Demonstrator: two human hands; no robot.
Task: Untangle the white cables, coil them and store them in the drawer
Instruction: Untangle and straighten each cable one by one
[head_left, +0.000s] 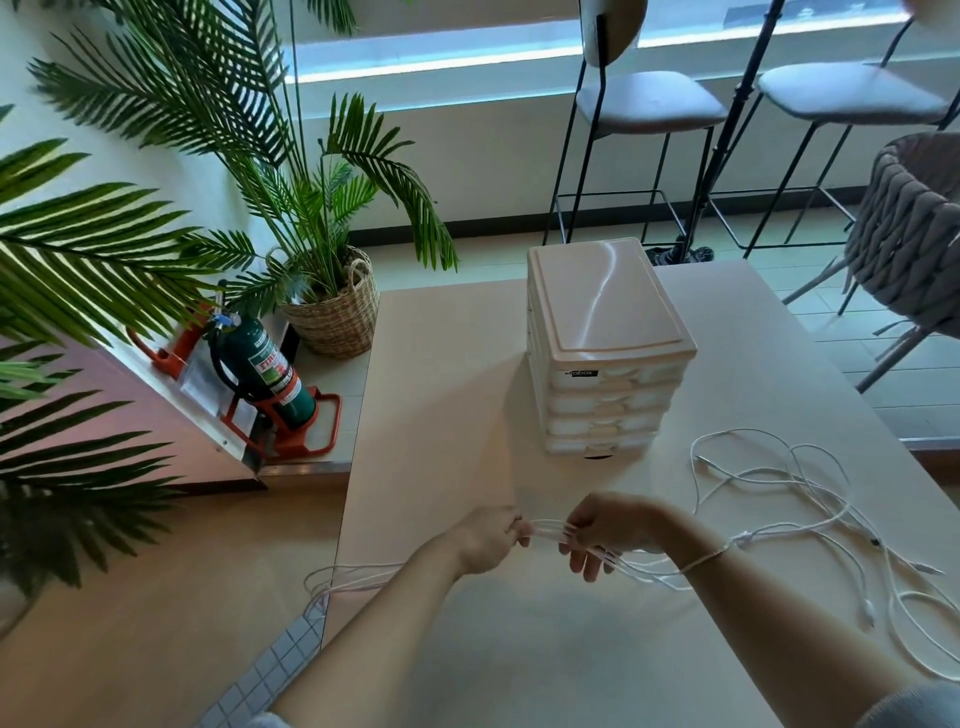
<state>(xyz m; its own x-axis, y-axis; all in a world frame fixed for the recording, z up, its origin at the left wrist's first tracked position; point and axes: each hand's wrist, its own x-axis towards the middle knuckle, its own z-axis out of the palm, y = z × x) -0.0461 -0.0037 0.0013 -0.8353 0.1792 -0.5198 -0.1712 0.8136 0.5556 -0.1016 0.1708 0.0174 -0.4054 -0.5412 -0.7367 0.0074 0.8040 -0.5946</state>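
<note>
Several white cables (789, 499) lie tangled on the right side of the pale table (441, 415). A bundle of cable strands (548, 531) is stretched between my two hands over the table's near middle. My left hand (488, 540) grips one end of the bundle, my right hand (608, 530) pinches the other. Loose strands trail left past my left forearm and off the table edge (332, 582); others run right under my right wrist into the tangle. A white drawer unit (602, 332) with several shut drawers stands behind my hands.
Off the table's left edge stand a green fire extinguisher (260, 369) in a red stand and a palm in a woven basket (332, 312). Bar stools (644, 104) and a woven grey chair (909, 234) stand behind and right of the table.
</note>
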